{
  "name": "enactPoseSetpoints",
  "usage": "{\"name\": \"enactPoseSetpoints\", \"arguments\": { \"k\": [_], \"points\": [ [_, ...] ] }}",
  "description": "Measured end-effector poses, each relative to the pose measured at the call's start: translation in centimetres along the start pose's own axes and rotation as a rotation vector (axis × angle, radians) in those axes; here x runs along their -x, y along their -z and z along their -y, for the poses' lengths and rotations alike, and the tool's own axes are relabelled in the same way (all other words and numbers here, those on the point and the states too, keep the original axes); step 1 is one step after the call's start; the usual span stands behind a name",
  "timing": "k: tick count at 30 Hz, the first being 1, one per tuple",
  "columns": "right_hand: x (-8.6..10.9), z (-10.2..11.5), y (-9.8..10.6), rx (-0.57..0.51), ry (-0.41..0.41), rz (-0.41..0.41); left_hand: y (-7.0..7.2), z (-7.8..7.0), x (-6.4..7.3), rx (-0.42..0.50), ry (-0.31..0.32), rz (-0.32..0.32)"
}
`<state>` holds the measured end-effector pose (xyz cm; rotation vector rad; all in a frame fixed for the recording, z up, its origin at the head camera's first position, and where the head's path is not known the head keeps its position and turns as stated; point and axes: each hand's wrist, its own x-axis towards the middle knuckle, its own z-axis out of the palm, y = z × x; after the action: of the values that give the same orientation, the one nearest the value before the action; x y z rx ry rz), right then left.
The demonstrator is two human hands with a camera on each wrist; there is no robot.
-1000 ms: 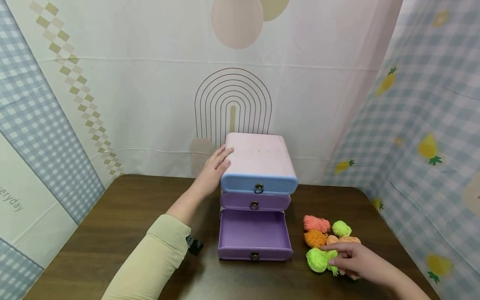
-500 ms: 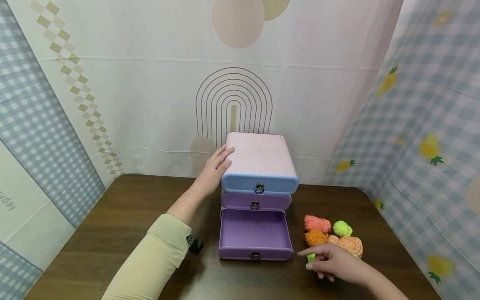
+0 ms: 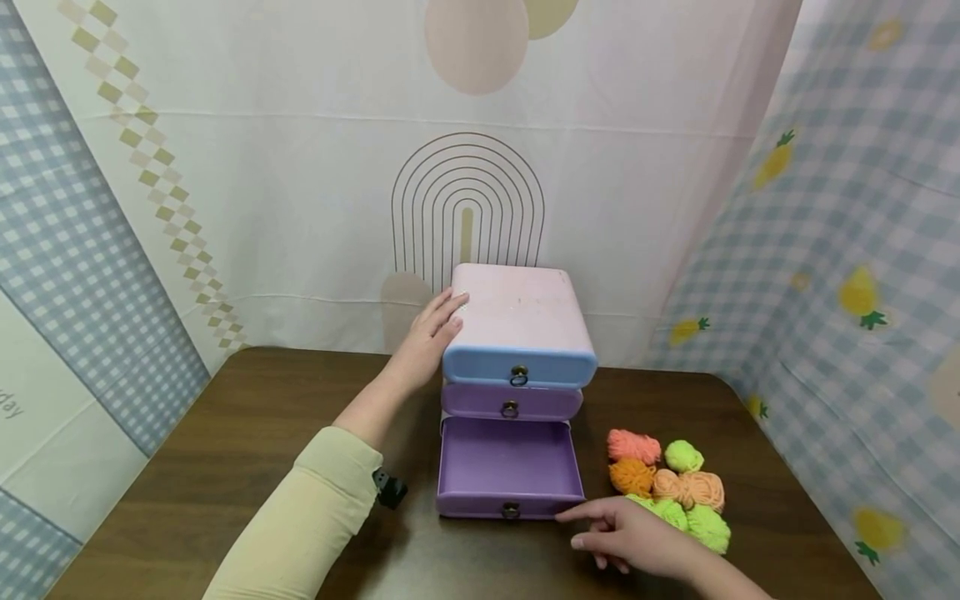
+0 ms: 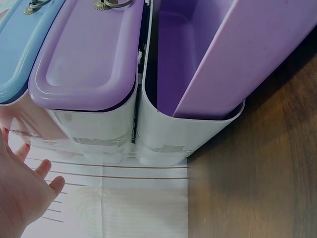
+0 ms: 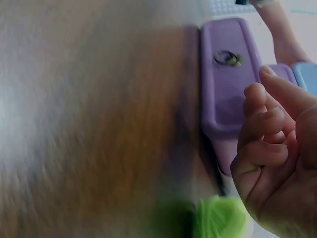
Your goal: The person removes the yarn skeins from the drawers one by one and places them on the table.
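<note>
A small chest with several drawers [image 3: 517, 304] stands at the back of the table, with a blue top drawer [image 3: 480, 367] and a purple drawer [image 3: 480, 403] below it. The lowest purple drawer [image 3: 510, 462] is pulled out, its inside bare. My left hand [image 3: 422, 346] rests against the chest's upper left edge, fingers spread. My right hand [image 3: 637, 533] holds nothing. Its index finger points left, the tip right at the lowest drawer's front corner, and the other fingers bend loosely. In the right wrist view the drawer's ring pull [image 5: 228, 58] shows beyond the fingertips.
Right of the chest lie several yarn bundles: coral [image 3: 633, 447], orange [image 3: 632, 477], peach [image 3: 692, 489] and yellow-green [image 3: 707, 529], the latter partly behind my right hand. A small yellow-green ball [image 3: 683, 456] sits behind them. A printed cloth [image 3: 315, 208] hangs behind the table.
My right hand has moved left, away from over the yarn to the lowest drawer's right front corner, uncovering more bundles. My left hand has stayed on the chest.
</note>
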<state>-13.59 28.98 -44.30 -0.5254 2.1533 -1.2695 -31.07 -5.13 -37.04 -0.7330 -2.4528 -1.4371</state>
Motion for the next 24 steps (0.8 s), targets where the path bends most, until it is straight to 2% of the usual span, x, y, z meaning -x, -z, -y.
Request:
{"name": "enactPoseSetpoints", "arguments": {
  "k": [10, 20, 24],
  "points": [
    [-2.0, 0.8, -2.4, 0.014, 0.013, -0.009, 0.0, 0.1, 0.0, -0.006, -0.006, -0.009],
    [-3.2, 0.7, -3.7, -0.018, 0.003, -0.007, -0.1, 0.0, 0.1, -0.008, -0.004, 0.0],
    [-3.5, 0.6, -4.2, 0.001, -0.002, -0.019, -0.1, 0.1, 0.0, -0.01, -0.005, -0.003]
  ]
}}
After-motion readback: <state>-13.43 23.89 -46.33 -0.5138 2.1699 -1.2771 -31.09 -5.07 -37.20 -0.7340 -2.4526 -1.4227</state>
